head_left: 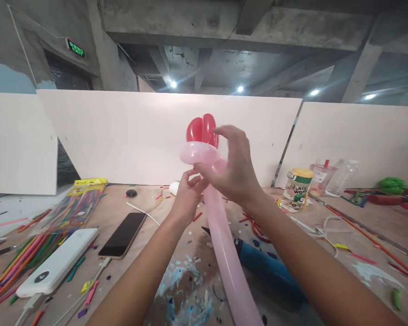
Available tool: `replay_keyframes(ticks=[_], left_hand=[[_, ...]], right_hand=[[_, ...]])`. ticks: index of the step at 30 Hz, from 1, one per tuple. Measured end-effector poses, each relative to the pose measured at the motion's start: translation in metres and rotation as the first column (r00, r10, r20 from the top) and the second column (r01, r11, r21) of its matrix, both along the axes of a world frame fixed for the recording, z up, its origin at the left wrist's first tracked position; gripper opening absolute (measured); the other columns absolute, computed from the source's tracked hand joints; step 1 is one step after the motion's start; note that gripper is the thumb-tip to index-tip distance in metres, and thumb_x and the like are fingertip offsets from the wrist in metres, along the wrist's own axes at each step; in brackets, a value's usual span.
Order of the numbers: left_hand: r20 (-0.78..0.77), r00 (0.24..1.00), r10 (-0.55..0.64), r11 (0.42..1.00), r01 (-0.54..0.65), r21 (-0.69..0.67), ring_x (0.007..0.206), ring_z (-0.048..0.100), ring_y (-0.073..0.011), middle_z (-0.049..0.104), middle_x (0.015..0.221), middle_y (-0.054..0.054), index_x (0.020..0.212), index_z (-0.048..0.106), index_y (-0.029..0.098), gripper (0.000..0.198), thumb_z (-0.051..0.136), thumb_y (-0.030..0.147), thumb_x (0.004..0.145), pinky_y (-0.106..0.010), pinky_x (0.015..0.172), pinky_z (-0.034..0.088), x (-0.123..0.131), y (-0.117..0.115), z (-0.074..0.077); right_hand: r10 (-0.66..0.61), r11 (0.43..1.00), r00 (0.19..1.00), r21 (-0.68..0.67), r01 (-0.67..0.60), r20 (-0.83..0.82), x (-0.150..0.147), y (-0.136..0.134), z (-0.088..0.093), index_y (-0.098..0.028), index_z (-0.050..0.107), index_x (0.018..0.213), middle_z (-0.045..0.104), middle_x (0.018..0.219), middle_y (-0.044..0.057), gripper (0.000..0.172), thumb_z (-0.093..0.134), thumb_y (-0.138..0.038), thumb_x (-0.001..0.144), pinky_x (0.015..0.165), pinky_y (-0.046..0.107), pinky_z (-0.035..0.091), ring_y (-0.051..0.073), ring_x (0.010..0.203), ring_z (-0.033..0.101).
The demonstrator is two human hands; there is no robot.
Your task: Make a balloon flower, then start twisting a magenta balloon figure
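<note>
The pink balloon (224, 253) is held up at mid-frame above the table (360, 226), its long tail running down toward 6 o'clock. The left hand (187, 197) pinches it at the twist just under the short pink bubble. The right hand (236, 170), at 3 o'clock of that bubble, clasps it between thumb and curled fingers, whose tips touch the red bubbles (201, 129) at 12 o'clock. A loosened pinch could let the twist unwind, and a nail or a hard squeeze could burst the skin.
</note>
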State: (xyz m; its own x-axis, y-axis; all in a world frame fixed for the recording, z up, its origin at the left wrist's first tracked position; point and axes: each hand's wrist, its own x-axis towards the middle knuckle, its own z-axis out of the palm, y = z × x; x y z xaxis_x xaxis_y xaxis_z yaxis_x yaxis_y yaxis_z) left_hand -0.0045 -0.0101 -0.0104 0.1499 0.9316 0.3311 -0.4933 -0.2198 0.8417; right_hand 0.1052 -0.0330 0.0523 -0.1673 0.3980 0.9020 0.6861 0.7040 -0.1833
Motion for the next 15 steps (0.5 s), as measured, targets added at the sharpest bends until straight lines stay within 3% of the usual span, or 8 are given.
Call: replay_keyframes(ticks=[2, 3, 4, 6, 8, 11, 13, 15], left_hand=[[-0.017, 0.993, 0.116, 0.993, -0.116, 0.007, 0.07, 0.062, -0.0141, 0.062, 0.103, -0.005, 0.11, 0.041, 0.024, 0.06, 0.078, 0.033, 0.064, -0.027, 0.058, 0.049, -0.002, 0.002, -0.002], [-0.035, 0.988, 0.15, 0.988, -0.149, 0.03, 0.07, 0.062, -0.0143, 0.062, 0.105, -0.006, 0.112, 0.038, 0.025, 0.065, 0.079, 0.032, 0.063, -0.027, 0.058, 0.049, -0.003, 0.003, -0.003], [-0.055, 0.984, 0.169, 0.985, -0.166, 0.057, 0.07, 0.063, -0.0147, 0.061, 0.106, -0.006, 0.114, 0.036, 0.026, 0.069, 0.08, 0.031, 0.061, -0.027, 0.057, 0.049, -0.003, 0.004, -0.004], [-0.094, 0.979, 0.179, 0.981, -0.171, 0.088, 0.068, 0.062, -0.015, 0.062, 0.105, -0.006, 0.117, 0.036, 0.026, 0.071, 0.079, 0.031, 0.062, -0.025, 0.054, 0.047, -0.004, 0.006, -0.006], [-0.092, 0.983, 0.161, 0.986, -0.155, 0.069, 0.064, 0.06, -0.0132, 0.063, 0.1, -0.005, 0.116, 0.041, 0.024, 0.061, 0.076, 0.034, 0.067, -0.023, 0.051, 0.044, -0.005, 0.009, -0.007], [-0.043, 0.994, 0.104, 0.994, -0.103, 0.035, 0.06, 0.054, -0.0093, 0.062, 0.083, -0.002, 0.101, 0.056, 0.017, 0.037, 0.071, 0.035, 0.073, -0.021, 0.051, 0.04, -0.01, 0.013, -0.006], [-0.037, 0.999, 0.024, 1.0, -0.024, 0.002, 0.062, 0.054, -0.0099, 0.061, 0.079, -0.002, 0.094, 0.06, 0.014, 0.032, 0.07, 0.036, 0.073, -0.021, 0.054, 0.042, -0.013, 0.015, -0.005], [-0.033, 0.999, -0.038, 0.997, 0.036, -0.066, 0.066, 0.057, -0.0123, 0.062, 0.08, -0.003, 0.093, 0.061, 0.014, 0.034, 0.07, 0.039, 0.074, -0.024, 0.059, 0.045, -0.015, 0.015, -0.003]], right_hand=[[-0.006, 0.947, 0.973, -0.315, -0.069, -0.231, 0.014, 0.005, -0.018, -0.022, 0.026, 0.135, 0.032, 0.137, 0.015, 0.081, 0.068, -0.045, 0.07, 0.094, 0.049, 0.043, 0.033, 0.124, 0.039], [0.02, 0.846, 0.951, -0.501, -0.181, -0.309, 0.02, 0.008, -0.027, -0.022, 0.022, 0.137, 0.035, 0.136, 0.017, 0.085, 0.067, -0.049, 0.071, 0.088, 0.047, 0.047, 0.032, 0.119, 0.045], [0.082, 0.695, 0.927, -0.646, -0.316, -0.366, 0.025, 0.011, -0.036, -0.021, 0.023, 0.136, 0.042, 0.13, 0.017, 0.081, 0.064, -0.053, 0.074, 0.084, 0.044, 0.05, 0.029, 0.111, 0.052], [0.214, 0.431, 0.854, -0.739, -0.518, -0.473, 0.03, 0.015, -0.049, -0.02, 0.036, 0.129, 0.053, 0.118, 0.014, 0.064, 0.054, -0.058, 0.081, 0.078, 0.039, 0.052, 0.025, 0.098, 0.059], [0.287, 0.305, 0.797, -0.738, -0.603, -0.532, 0.029, 0.015, -0.057, -0.02, 0.044, 0.12, 0.059, 0.109, 0.011, 0.054, 0.051, -0.059, 0.083, 0.07, 0.034, 0.053, 0.021, 0.088, 0.062], [0.266, 0.281, 0.828, -0.782, -0.557, -0.494, 0.021, 0.008, -0.063, -0.021, 0.044, 0.119, 0.061, 0.103, 0.01, 0.051, 0.054, -0.056, 0.083, 0.06, 0.032, 0.051, 0.019, 0.074, 0.063], [0.233, 0.365, 0.891, -0.814, -0.451, -0.389, 0.013, 0.003, -0.067, -0.021, 0.045, 0.118, 0.062, 0.104, 0.011, 0.048, 0.054, -0.052, 0.084, 0.064, 0.035, 0.051, 0.02, 0.076, 0.063], [0.203, 0.504, 0.93, -0.781, -0.368, -0.307, 0.005, 0.0, -0.07, -0.021, 0.046, 0.12, 0.06, 0.112, 0.012, 0.049, 0.057, -0.049, 0.082, 0.076, 0.038, 0.05, 0.025, 0.092, 0.061]])
